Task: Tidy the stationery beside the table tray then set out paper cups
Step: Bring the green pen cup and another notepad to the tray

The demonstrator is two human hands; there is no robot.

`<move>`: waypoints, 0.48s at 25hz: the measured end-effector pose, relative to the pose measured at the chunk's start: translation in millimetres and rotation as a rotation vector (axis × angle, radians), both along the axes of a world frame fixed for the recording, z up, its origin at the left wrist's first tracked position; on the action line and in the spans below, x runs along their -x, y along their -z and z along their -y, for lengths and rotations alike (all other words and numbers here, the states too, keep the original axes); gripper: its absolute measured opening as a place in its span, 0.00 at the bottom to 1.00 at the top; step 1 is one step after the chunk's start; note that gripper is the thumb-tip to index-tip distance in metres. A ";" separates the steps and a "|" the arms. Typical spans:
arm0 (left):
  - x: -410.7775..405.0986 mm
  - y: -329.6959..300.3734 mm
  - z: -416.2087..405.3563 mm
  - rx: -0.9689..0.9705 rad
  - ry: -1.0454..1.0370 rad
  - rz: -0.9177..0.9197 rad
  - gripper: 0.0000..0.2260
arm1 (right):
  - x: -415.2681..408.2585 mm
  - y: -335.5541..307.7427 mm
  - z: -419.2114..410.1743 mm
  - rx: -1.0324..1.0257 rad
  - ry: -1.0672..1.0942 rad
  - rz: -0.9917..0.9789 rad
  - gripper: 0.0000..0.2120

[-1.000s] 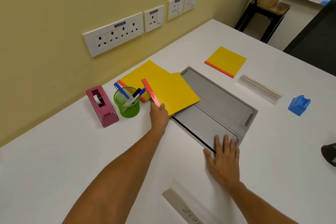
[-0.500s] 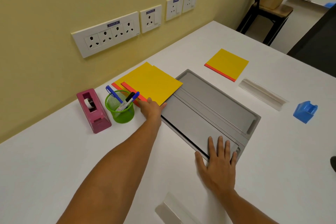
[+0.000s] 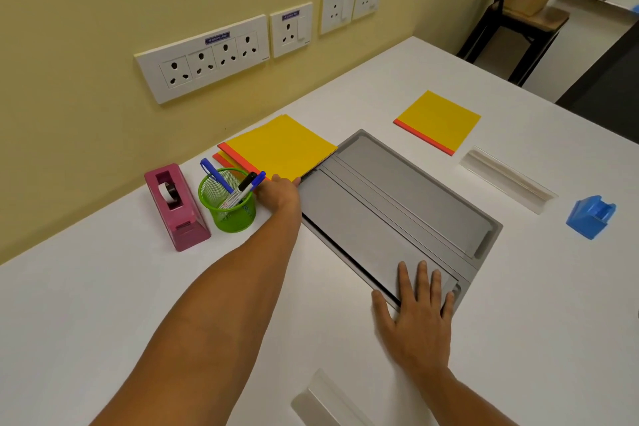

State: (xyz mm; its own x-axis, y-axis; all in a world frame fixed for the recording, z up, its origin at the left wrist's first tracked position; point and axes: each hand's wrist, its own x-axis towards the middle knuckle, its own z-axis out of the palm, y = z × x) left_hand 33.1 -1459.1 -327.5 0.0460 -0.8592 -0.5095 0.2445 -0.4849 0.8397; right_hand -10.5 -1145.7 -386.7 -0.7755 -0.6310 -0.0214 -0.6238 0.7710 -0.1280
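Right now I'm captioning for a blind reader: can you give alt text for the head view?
A person's left hand touches the near edge of two stacked yellow pads beside a grey table tray, while the right hand rests flat on the tray's near corner. A green pen cup stands left.

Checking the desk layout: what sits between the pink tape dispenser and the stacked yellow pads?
Head view: the green mesh pen cup, holding pens, sits between the tape dispenser and yellow pads.

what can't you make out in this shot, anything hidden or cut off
- Head view: left hand fingertips at the yellow pad stack; the hand's own back hides any grip.
- Lower pad of that stack: the top pad covers all but its edge.
- Socket labels: too small to read.
- Clear stand: cut off by the bottom edge.
- Paper cups: none in view.
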 end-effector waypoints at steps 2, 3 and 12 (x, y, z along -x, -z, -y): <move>-3.1 1.3 -1.6 0.019 0.025 0.098 0.17 | -0.6 -1.6 0.7 0.009 0.000 0.003 0.39; -3.1 0.5 -3.2 0.049 0.007 0.107 0.18 | -0.5 -2.3 0.2 0.006 -0.003 0.006 0.39; 13.0 -4.6 -39.1 0.310 0.312 0.830 0.33 | -0.7 -1.1 -0.9 0.021 0.004 -0.006 0.39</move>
